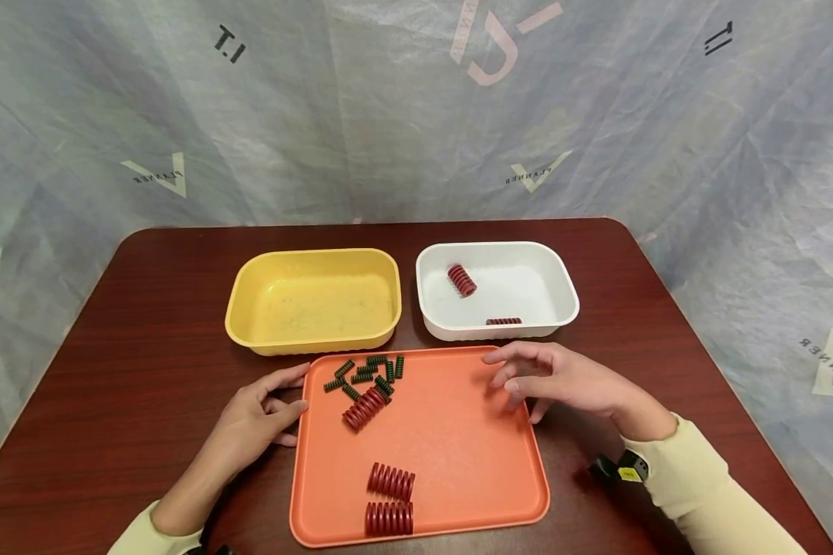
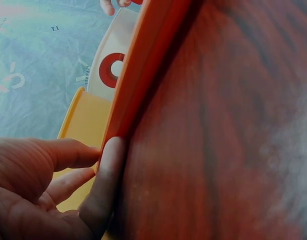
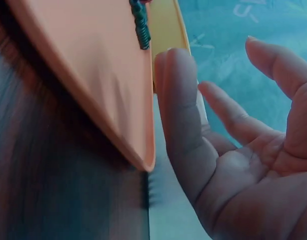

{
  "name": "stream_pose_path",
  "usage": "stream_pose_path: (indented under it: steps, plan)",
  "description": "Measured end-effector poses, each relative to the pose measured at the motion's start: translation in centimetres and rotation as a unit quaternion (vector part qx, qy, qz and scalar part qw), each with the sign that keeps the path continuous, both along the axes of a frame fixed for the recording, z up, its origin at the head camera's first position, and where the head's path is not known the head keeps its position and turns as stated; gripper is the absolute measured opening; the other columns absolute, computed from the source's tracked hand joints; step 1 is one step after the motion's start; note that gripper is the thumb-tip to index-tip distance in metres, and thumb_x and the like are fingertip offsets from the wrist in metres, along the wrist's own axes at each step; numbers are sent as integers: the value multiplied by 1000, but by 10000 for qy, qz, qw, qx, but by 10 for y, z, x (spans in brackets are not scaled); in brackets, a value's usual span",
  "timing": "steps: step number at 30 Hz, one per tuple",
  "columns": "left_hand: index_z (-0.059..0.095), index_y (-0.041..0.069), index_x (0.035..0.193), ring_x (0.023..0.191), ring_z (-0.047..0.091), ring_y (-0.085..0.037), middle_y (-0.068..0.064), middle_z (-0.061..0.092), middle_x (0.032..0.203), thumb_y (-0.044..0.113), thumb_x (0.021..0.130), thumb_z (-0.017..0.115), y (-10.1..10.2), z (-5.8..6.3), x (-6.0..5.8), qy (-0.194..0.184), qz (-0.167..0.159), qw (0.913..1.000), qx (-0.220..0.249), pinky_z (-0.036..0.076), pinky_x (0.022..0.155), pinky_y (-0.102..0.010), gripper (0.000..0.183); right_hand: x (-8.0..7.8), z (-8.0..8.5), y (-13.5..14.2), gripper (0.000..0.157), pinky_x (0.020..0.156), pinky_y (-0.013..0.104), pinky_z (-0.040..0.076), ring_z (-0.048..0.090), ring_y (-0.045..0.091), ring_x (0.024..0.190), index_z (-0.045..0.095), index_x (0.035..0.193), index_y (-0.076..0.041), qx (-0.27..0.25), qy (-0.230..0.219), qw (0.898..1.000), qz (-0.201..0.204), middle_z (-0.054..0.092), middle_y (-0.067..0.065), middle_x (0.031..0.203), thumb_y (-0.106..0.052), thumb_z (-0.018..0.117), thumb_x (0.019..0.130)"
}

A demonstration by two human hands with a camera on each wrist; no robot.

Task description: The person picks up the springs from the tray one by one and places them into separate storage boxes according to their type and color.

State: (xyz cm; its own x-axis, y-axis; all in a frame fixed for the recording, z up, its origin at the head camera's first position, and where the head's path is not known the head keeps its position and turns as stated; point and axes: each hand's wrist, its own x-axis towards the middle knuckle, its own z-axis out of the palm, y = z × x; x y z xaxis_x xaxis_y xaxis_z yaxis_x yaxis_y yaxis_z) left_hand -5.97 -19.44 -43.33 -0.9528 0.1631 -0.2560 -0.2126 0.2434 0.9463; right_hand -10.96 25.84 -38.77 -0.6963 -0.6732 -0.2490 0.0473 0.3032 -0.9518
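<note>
Visibly, the left hand (image 1: pixel 260 416) is at the left rim of the orange tray (image 1: pixel 458 432), fingertips against the edge, fingers spread and relaxed rather than clenched. Beyond it, slightly to its right, stands the yellow tub (image 1: pixel 319 308); faint dark marks show on its floor. Just right of the left fingertips, inside the tray, lies a loose cluster of small green springs (image 1: pixel 362 378) in mixed directions. A larger red spring (image 1: pixel 363 410) lies tilted at the near side of this cluster, overlapping part of it. Nearer the wearer than either hand, two more red springs (image 1: pixel 390 519) lie close beside each other by the tray's near edge. Beyond the tray, ahead and left of the right hand (image 1: pixel 555 378), the white tub (image 1: pixel 521 289) contains two red springs: one lies slanted in its left part; the other is by the near wall, which partly hides it. The right hand is over the tray's far right corner, fingers apart and holding nothing; whether it touches the rim cannot be told.
</note>
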Motion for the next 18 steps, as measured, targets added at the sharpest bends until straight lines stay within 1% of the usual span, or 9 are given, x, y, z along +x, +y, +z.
stream_pose_path:
  steps: [3,7,12,15,18]
  plan:
    - [49,6,153,85,71,-19,-23,50,148,3,99,68,0,0,0,5,0,10000,3,65,63,-41,57,6,1,3,48,62,47,63,70,42,98,49,147,-1,240,197,9994,-161,63,28,127,-13,64,104]
    - [51,8,152,84,71,-19,-21,51,147,4,99,69,-1,1,1,-51,28,10000,-72,65,63,-42,56,15,1,5,52,58,47,62,69,43,97,48,148,-2,377,434,9975,-400,62,27,126,-14,69,101]
    - [51,9,152,84,71,-19,-21,52,147,4,99,69,-2,0,1,-32,33,9999,-119,65,63,-42,56,24,-2,6,59,55,48,61,70,41,89,45,151,-4,543,494,9932,-899,56,28,126,-15,72,99]
    - [51,8,152,84,71,-19,-21,51,147,4,99,69,-2,0,0,-36,28,9999,-91,65,63,-42,56,31,-4,7,65,53,47,61,69,40,82,42,153,-5,700,524,9882,-1261,54,28,127,-17,74,98]
    - [50,7,153,84,71,-20,-21,51,147,4,99,69,-1,0,0,-13,18,10000,-57,65,63,-41,57,37,-8,6,69,52,45,61,68,36,76,38,155,-5,805,568,9835,-1520,53,27,127,-16,75,97]
